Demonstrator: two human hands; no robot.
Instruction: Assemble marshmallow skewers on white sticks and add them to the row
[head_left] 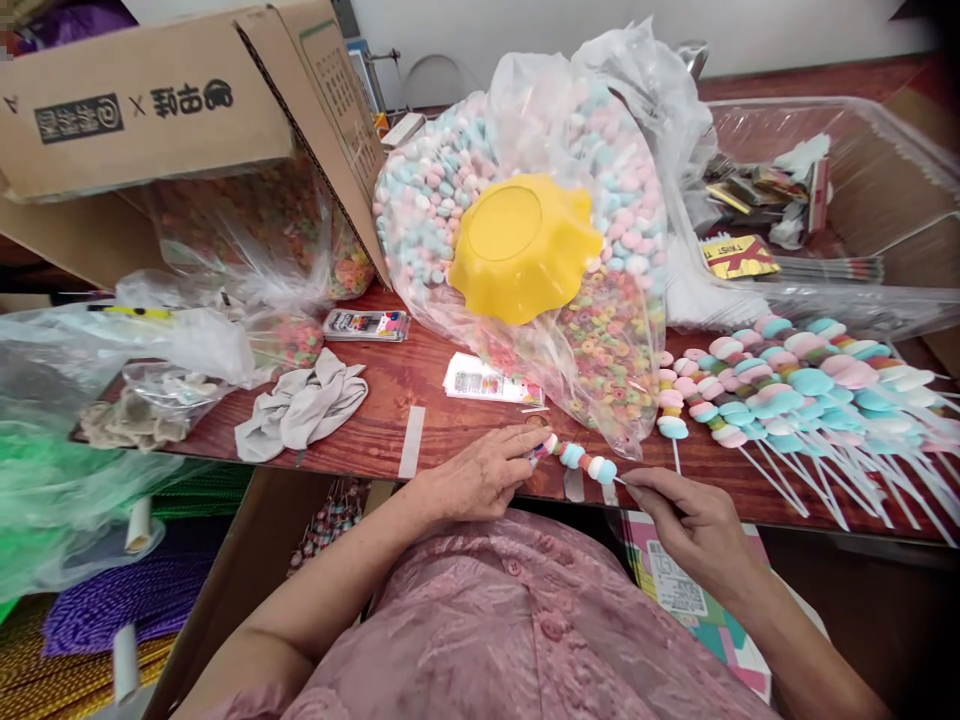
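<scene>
Inward — left hand [480,476] and right hand [686,520], fingertips tight on one candy skewer [579,458].

a reddish-brown wooden counter [390,400] is stretching across the view, its grain shining under soft, even light. a strip of pale tape [411,442] is sticking near its front edge. behind it a pale wall [525,25] is running along the top, plain and evenly lit. an open cardboard box [150,100] is leaning over the counter's left end, and a clear plastic bin [885,200] is sitting at the far right. below the counter on the left, purple and gold rolls [112,600] are lying in shadow beside a brown cardboard flap [247,570].
</scene>
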